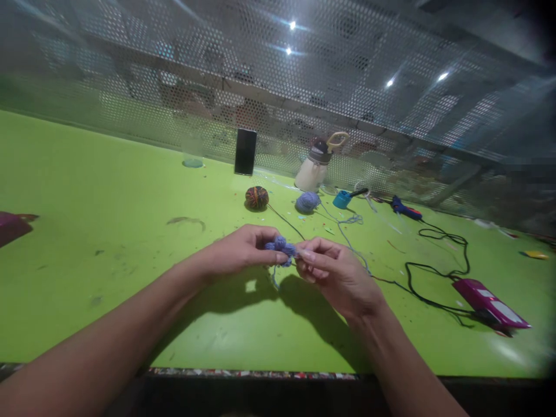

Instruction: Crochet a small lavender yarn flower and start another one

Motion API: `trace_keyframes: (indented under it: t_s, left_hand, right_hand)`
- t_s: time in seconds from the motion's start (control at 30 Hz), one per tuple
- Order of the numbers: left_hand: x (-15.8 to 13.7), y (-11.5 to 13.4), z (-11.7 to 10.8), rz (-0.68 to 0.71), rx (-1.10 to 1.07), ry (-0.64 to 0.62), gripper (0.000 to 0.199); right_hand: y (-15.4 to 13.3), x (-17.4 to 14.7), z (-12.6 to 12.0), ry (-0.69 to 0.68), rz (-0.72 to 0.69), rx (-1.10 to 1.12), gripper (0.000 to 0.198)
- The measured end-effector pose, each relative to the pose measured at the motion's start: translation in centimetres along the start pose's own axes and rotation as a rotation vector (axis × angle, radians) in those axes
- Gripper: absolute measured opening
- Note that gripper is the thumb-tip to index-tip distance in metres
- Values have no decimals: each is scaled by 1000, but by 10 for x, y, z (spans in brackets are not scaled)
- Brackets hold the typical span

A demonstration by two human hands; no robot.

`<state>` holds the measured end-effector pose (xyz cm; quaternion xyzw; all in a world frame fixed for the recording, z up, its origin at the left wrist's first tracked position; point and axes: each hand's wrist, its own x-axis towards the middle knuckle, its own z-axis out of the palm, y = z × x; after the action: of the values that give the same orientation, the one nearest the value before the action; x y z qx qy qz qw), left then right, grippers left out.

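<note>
A small blue-purple crocheted flower [281, 248] is pinched between the thumb and fingers of my left hand [243, 250], above the table. A short tail of the same yarn hangs below it. My right hand [332, 267] is closed at the flower's right edge, with thumb and forefinger pressed together. Something small and pale shows at those fingertips, too small to name. From a dark multicoloured yarn ball [256, 198], a strand runs toward my right hand. Behind the hands sits a blue-purple yarn ball [308, 202], its loose yarn trailing to the right behind my right hand.
On the green table [108, 202] stand a phone [245, 152], a bottle [313, 168] and a small blue container [342, 200]. At right lie a blue glue gun [406, 208], black cord [414, 284] and a magenta power strip [490, 304]. A perforated metal screen [278, 87] rises behind.
</note>
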<state>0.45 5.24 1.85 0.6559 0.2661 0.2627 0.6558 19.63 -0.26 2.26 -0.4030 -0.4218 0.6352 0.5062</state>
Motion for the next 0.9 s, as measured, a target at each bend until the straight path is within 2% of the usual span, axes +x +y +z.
trace_keyframes:
  t_s: [0.17, 0.37, 0.7, 0.9]
  left_hand:
    - [-1, -4, 2, 20, -207, -97, 8]
    - [0, -7, 12, 46, -410, -47, 7]
    - [0, -9, 3, -9, -160, -24, 14]
    - [1, -12, 3, 4, -143, -17, 16]
  right_hand:
    - [1, -2, 0, -60, -28, 49, 17]
    - [3, -2, 1, -123, -141, 88, 15]
    - [4, 3, -7, -52, -61, -50, 16]
    - [4, 4, -7, 91, -156, -71, 16]
